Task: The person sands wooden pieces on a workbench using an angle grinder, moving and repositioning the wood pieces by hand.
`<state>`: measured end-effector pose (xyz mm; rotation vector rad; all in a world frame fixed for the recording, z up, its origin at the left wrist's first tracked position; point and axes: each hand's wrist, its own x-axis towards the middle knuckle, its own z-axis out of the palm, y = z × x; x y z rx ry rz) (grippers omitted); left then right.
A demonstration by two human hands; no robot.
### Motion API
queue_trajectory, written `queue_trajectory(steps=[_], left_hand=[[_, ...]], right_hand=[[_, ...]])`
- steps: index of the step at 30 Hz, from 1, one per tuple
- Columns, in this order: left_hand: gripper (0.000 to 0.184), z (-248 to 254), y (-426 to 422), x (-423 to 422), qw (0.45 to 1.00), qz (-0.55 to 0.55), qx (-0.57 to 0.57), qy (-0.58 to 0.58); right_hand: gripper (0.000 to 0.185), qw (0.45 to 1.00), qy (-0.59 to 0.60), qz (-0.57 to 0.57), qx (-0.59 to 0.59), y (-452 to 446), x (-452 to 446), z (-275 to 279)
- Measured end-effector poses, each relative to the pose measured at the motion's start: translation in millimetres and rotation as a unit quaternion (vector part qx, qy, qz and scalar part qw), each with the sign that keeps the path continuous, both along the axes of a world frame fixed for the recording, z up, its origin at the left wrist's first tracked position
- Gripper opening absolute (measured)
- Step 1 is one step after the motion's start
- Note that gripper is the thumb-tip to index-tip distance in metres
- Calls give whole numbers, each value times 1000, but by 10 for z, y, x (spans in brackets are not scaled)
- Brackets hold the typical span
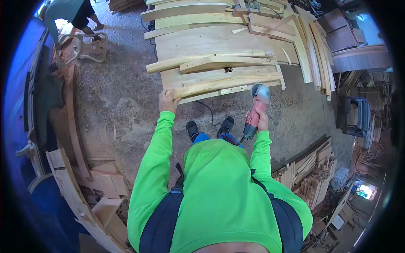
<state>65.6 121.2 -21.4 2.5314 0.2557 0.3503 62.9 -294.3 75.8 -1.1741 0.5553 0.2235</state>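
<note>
A long, slightly curved wooden piece (228, 82) lies along the near edge of the board-covered work surface. Its left end is in my left hand (167, 101), whose fingers are wrapped over it. My right hand (262, 119) grips a red and black power tool (254, 113) around its body. The tool's round, pale head (260, 92) is beside the right end of the curved piece, and a dark cord runs from its lower end. Just behind lie an angled wooden piece (228, 63) and another long strip (168, 63).
Several planks (318, 55) lean at the right of the work surface. Stacked wood offcuts (312, 173) stand at lower right, boards (67, 181) at lower left. Another person (67, 14) bends over a wooden frame (90, 47) at upper left. A cord (209, 110) crosses the floor near my feet.
</note>
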Motion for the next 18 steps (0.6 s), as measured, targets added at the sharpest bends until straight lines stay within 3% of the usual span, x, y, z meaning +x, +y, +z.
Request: queue_trajectory(steps=[4, 7, 10, 11, 14, 15, 16, 18], left_hand=[[60, 46, -31, -20, 998, 38, -12, 42], [67, 300, -194, -88, 983, 112, 125, 74], [77, 421, -412, -297, 978, 169, 109, 49], [81, 478, -540, -423, 981, 183, 60, 22], [68, 111, -804, -912, 965, 130, -227, -7], [60, 287, -939, -1062, 919, 161, -355, 50], [58, 305, -957, -1189, 897, 163, -406, 59], [55, 316, -972, -1374, 844, 166, -505, 73]], right_hand=[[41, 999, -13, 25, 26, 152, 1, 1], [38, 997, -12, 78, 8, 406, 52, -169], [34, 993, -2, 121, 6, 959, 14, -173], [35, 990, 3, 138, 28, 1151, -16, -238], [32, 973, -4, 231, 23, 1753, -132, -231], [34, 964, -47, 259, -33, 1934, -174, -382], [35, 950, -90, 286, -88, 2109, -211, -527], [41, 934, -60, 348, -58, 2435, -302, -505]])
